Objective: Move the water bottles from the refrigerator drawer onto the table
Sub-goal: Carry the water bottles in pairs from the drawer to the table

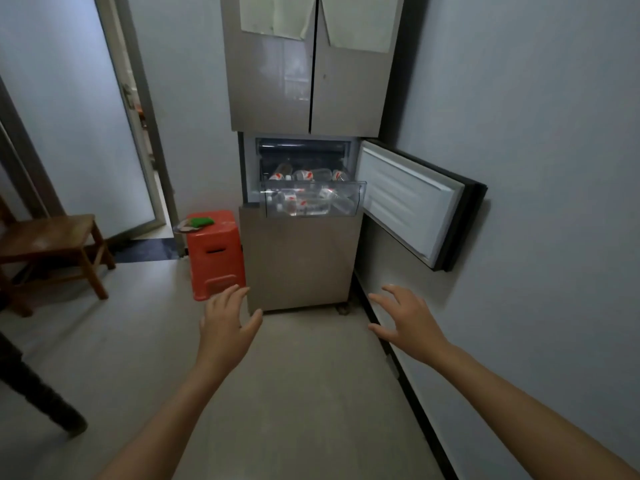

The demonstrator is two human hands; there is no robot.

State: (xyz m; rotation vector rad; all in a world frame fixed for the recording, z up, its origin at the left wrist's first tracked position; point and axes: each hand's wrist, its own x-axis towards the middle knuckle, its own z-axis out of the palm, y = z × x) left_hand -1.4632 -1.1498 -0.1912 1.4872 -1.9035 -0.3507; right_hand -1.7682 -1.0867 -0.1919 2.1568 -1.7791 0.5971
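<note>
1. Two bare hands reach forward over the pale floor. The left hand (227,323) is at 7 o'clock and the right hand (403,320) at 5 o'clock. Both have their fingers spread and loosely extended, hold nothing, and are well apart from the appliance.
2. One tall refrigerator (301,258) with smooth beige panels stands at 12 o'clock. Its two upper doors each carry one pale paper sheet (273,15), both cut off by the top edge.
3. One small compartment door (412,202), white and ribbed inside, hangs open toward 2 o'clock against the wall.
4. One clear plastic drawer (360,199) is pulled partly out at the centre.
5. The water bottles (304,176) lie on their sides in the drawer. They are clear with red-and-white labels. They overlap behind the glossy front, so I cannot count them exactly.
6. One boxy red plastic stool (214,251) sits just beside the refrigerator at 9 o'clock. A small green object (202,221) that is hard to make out lies on top of it.
7. One brown wooden seat (52,237) stands farther out at 9 o'clock.
8. One dark leg (34,386) at 8 o'clock is cut off by the frame edge.
</note>
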